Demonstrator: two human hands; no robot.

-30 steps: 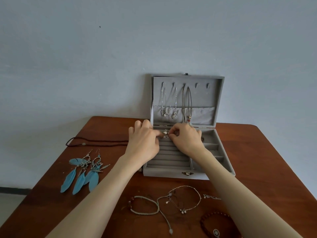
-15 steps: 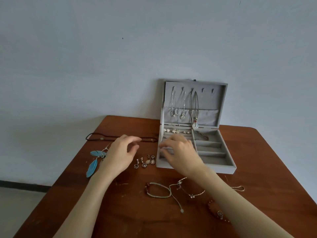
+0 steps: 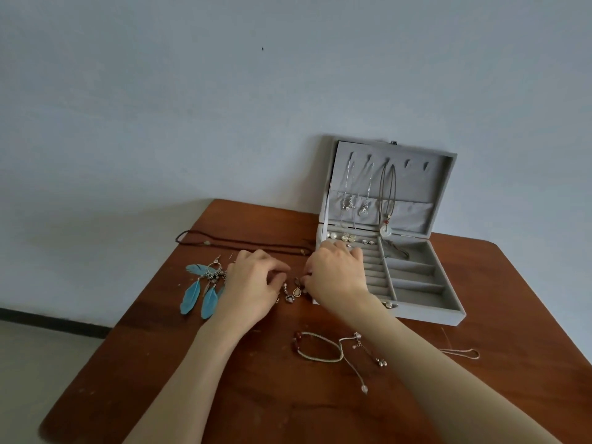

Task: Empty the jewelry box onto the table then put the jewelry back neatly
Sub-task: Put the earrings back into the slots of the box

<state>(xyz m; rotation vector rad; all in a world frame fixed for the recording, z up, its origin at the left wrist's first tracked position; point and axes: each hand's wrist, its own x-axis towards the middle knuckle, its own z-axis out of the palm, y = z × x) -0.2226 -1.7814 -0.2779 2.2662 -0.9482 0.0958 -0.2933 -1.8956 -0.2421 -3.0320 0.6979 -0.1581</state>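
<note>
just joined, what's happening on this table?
A person is sorting jewelry beside an open grey jewelry box on a wooden table. Both hands, left hand and right hand, reach for small drop earrings lying between them. Necklaces hang in the lid; blue feather earrings and bracelets lie outside the box.

A grey jewelry box point(image 3: 413, 310) sits on a reddish-brown table point(image 3: 496, 283). Left of the box lie turquoise feather earrings point(image 3: 200, 290).

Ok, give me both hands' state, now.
Left hand: fingers curled over the small earrings on the table; a grip cannot be told.
Right hand: fingertips down at the same earrings; grip hidden.
</note>
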